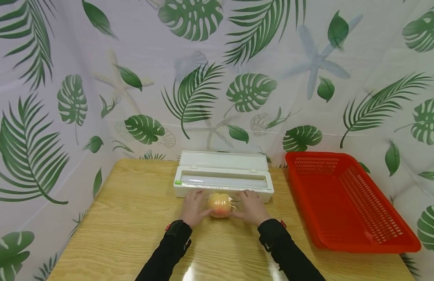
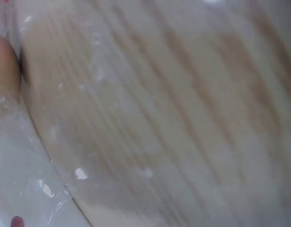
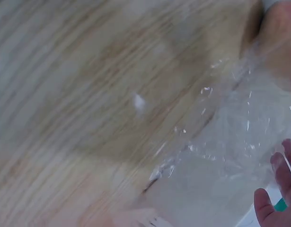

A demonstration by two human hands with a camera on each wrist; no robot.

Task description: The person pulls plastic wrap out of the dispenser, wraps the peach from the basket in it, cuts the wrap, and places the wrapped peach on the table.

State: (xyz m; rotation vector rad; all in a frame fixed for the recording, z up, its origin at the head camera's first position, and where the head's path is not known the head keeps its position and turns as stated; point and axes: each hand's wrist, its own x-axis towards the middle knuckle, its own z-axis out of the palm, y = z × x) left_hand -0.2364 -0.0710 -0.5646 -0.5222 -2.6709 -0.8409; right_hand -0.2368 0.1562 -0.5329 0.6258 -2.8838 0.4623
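Observation:
In the head view a yellow-and-red apple (image 1: 219, 204) sits on the table under clear cling film (image 1: 236, 202). Just behind it stands a white cling film dispenser (image 1: 224, 191), its lid (image 1: 224, 160) tipped back and a film roll (image 1: 222, 180) inside. My left hand (image 1: 194, 208) is at the apple's left side, thumb towards the fruit and fingers near the dispenser's front. On the other side my right hand (image 1: 251, 207) mirrors it. Loosely spread fingers (image 3: 280, 172) of that hand show by the film in the right wrist view. Only fingertips (image 2: 16, 222) show in the left.
A red plastic basket (image 1: 343, 210) stands on the right of the wooden table (image 1: 125, 222). A leaf-patterned cloth (image 1: 217, 97) hangs behind the table and along its left side. A green slider (image 1: 178, 182) sits at the dispenser's left end.

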